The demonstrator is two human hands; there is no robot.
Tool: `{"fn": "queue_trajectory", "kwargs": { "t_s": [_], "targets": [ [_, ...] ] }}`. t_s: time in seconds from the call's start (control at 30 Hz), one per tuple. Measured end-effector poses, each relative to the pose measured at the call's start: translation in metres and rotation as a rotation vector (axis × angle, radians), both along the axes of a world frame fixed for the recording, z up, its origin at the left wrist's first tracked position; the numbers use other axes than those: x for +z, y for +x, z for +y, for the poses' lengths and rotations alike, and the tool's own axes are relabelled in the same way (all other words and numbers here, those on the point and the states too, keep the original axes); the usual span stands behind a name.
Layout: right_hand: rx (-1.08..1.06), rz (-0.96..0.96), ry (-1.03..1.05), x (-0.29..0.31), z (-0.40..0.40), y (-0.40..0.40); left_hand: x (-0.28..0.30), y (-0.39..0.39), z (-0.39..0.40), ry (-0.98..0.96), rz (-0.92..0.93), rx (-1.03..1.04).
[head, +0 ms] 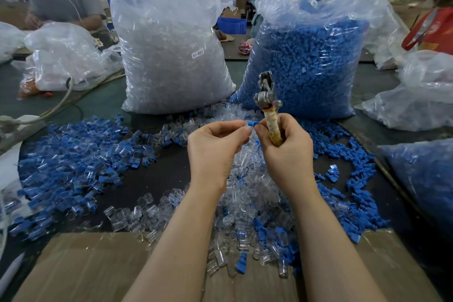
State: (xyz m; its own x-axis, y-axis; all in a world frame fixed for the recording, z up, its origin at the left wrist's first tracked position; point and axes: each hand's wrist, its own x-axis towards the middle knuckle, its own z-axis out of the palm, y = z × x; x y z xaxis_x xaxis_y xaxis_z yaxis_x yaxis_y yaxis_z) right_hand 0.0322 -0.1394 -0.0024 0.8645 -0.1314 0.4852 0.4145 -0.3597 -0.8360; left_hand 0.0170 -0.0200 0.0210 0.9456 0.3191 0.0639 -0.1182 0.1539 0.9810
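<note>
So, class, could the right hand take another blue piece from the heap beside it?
Probably not: the right hand grips the tool and shares a blue piece with the left hand; the heap itself lies unobstructed.

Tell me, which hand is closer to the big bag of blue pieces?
Right. The right hand, gripping a tool, is just in front of the bag of blue pieces. The left hand, pinching a small piece, sits farther left, nearer the bag of clear pieces.

Both forearms rise from six o'clock, converging; left hand (215,149) pinches toward three o'clock, right hand (286,154) fisted, gripping.
</note>
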Motion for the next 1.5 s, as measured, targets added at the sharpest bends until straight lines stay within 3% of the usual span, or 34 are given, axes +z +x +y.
{"fn": "queue_trajectory", "kwargs": {
  "t_s": [0.6,0.87,1.13,1.5],
  "targets": [
    [0.022,0.022,-0.125,0.004,-0.003,0.001,-0.006,0.0,0.001,0.311,-0.139,0.053],
    [0.168,0.117,-0.131,0.008,-0.009,0.0,-0.01,0.003,0.003,0.264,-0.123,0.108],
    [0.298,0.34,-0.25,0.009,-0.029,-0.002,-0.006,0.006,0.011,0.076,-0.197,0.12],
    [0.36,0.384,-0.314,0.012,-0.021,-0.005,-0.007,0.007,0.016,0.063,-0.27,0.092]
  ]
}}
